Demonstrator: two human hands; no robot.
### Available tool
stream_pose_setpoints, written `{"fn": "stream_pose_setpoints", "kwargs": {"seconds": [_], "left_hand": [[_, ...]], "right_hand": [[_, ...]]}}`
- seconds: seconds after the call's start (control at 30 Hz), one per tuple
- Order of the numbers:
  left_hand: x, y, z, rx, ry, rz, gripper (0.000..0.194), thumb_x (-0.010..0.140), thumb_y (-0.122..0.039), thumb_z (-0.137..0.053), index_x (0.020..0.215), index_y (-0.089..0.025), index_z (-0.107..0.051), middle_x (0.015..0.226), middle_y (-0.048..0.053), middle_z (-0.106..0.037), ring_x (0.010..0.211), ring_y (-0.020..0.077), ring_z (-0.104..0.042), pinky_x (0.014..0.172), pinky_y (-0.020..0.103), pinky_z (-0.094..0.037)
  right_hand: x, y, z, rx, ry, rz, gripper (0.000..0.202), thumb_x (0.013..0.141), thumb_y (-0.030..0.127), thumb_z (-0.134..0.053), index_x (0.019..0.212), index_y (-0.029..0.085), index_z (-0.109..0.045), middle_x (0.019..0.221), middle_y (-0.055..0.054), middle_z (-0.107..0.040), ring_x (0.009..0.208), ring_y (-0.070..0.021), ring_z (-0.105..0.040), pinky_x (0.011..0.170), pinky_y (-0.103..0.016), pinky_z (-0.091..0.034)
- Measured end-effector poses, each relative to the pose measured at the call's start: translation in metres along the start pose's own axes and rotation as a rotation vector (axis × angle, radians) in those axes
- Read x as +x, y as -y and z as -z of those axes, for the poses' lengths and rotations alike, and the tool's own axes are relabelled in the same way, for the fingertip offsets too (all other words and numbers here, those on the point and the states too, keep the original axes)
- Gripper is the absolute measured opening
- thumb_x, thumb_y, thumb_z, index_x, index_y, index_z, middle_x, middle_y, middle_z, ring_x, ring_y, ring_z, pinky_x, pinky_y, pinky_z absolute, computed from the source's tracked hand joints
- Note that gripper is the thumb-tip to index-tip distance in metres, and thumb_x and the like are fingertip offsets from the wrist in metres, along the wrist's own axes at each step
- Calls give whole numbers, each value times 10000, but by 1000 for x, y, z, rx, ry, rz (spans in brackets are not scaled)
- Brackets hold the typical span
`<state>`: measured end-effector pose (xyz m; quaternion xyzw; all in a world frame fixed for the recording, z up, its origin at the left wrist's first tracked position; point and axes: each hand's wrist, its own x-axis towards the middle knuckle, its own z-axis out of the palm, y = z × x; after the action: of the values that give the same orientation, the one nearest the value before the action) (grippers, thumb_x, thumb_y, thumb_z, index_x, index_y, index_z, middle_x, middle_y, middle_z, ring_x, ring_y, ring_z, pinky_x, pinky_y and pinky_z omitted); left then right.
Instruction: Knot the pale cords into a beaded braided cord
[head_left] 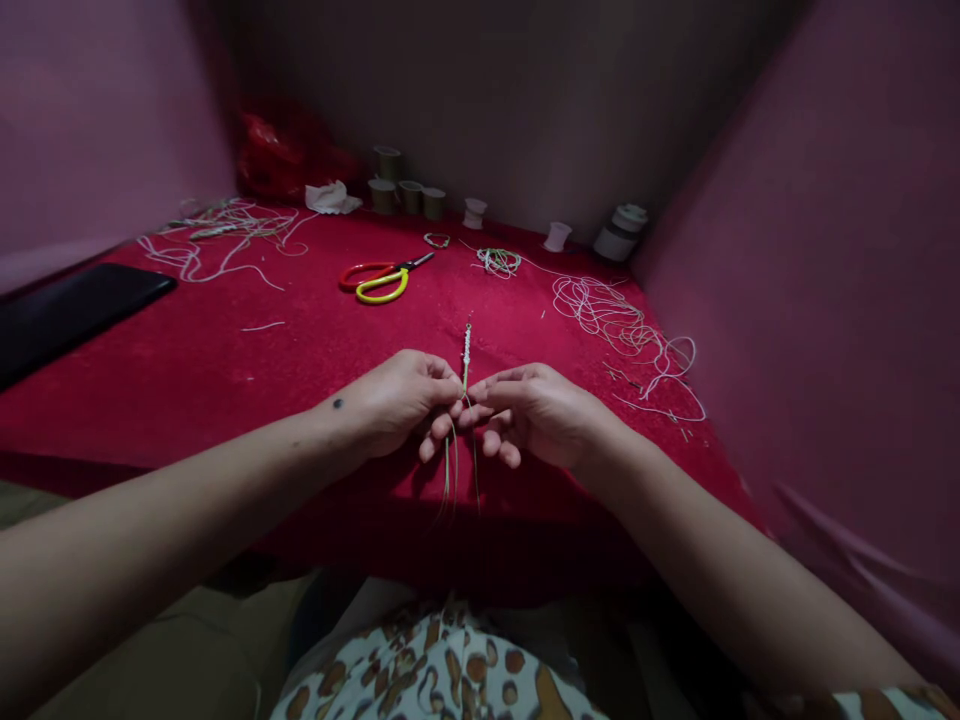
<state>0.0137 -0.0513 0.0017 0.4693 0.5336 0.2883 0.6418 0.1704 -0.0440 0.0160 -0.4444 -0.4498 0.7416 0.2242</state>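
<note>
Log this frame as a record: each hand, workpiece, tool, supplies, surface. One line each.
left hand: pinching the cord on the near side of its knotted section
right hand: fingertips beside the left's; exact grip unclear
workpiece: cord, partly knotted, with loose strands trailing toward the person
tool: scissors, one red and one yellow handle, lying beyond the left hand
supplies: spools at the back; thread tangle at right
surface: red cloth

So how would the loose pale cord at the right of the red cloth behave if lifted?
The pale cord is probably floppy, since it lies in slack loops. Being thin, it's likely light. Its crossing strands suggest it may snag.
</note>
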Motion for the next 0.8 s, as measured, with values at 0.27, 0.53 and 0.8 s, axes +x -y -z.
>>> {"fn": "stream_pose_setpoints", "kwargs": {"seconds": [0.27, 0.53, 0.8], "left_hand": [[0, 3, 5, 41, 14, -15, 262, 820, -188, -516, 558, -196, -534, 344, -38, -488, 237, 92, -416, 273, 197, -329], [-6, 7, 5, 44, 34, -32, 260, 853, -206, -469, 595, -201, -503, 349, -28, -517, 248, 125, -480, 288, 210, -357], [-1, 0, 12, 97, 30, 25, 209, 795, -155, -507, 592, -173, -556, 446, 37, -620, 268, 135, -507, 264, 218, -362]], "right_hand": [[14, 0, -5, -36, -22, -47, 183, 824, 97, -516, 643, 101, -544, 453, 35, -472, 308, -58, -434, 249, -154, -282], [21, 0, 1, -322, -63, 18, 186, 761, 146, -575, 613, 166, -463, 451, 72, -408, 296, -41, -353, 245, -157, -199], [22, 4, 0, -380, -51, 9, 287, 728, 253, -664, 580, 173, -431, 425, 78, -387, 294, -34, -337, 254, -155, -192]]}}
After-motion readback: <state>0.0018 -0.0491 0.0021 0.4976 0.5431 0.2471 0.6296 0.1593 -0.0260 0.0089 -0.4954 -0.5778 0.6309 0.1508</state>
